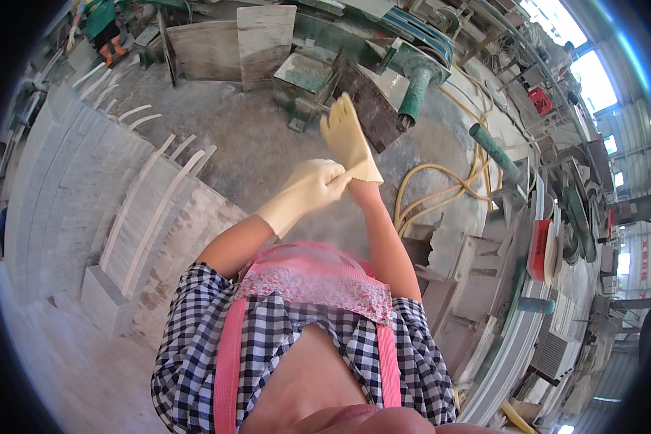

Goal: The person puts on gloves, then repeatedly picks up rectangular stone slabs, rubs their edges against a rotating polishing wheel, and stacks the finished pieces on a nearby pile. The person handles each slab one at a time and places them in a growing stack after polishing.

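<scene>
Both my hands are raised in front of my chest and wear cream rubber gloves. My right hand [346,134] points its fingers upward, held straight and close together. My left hand [317,184] is closed on the cuff of the right glove [367,172] at the wrist and pinches it. Below them are my bare forearms, a black-and-white checked shirt and a pink apron [318,278].
Curved pale stone strips [152,210] lie stacked on slabs at the left. A green machine [412,72] with a dark plate stands ahead, yellow hoses [441,192] coil on the dusty floor at the right, and another person [101,25] stands far back left.
</scene>
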The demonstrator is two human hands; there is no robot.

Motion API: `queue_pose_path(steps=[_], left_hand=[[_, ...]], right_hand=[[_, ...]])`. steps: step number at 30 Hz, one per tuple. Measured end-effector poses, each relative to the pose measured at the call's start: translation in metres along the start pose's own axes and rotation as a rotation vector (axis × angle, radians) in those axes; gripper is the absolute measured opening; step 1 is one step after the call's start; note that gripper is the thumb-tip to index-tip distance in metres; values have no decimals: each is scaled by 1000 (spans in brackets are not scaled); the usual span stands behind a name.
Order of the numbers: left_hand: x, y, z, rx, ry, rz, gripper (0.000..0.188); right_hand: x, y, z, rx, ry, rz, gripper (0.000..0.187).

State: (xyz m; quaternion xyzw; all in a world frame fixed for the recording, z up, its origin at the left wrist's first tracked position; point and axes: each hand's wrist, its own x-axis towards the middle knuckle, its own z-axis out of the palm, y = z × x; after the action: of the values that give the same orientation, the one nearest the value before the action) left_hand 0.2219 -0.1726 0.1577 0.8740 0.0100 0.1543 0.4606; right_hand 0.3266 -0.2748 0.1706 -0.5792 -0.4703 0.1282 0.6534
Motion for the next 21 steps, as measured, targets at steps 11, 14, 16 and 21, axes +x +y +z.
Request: queue_pose_path(steps=[11, 14, 16, 21], left_hand=[[-16, -100, 62, -191, -21, -673, 31], [-18, -85, 63, -120, -163, -426, 29], [-17, -78, 65, 67, -197, -361, 32], [-20, -92, 67, -156, -110, -584, 29]], right_hand=[[-98, 122, 15, -151, -69, 769, 65], [-102, 111, 2, -202, -55, 898, 68], [-95, 104, 1, -388, -146, 902, 58], [-76, 106, 17, -923, -552, 949, 39]])
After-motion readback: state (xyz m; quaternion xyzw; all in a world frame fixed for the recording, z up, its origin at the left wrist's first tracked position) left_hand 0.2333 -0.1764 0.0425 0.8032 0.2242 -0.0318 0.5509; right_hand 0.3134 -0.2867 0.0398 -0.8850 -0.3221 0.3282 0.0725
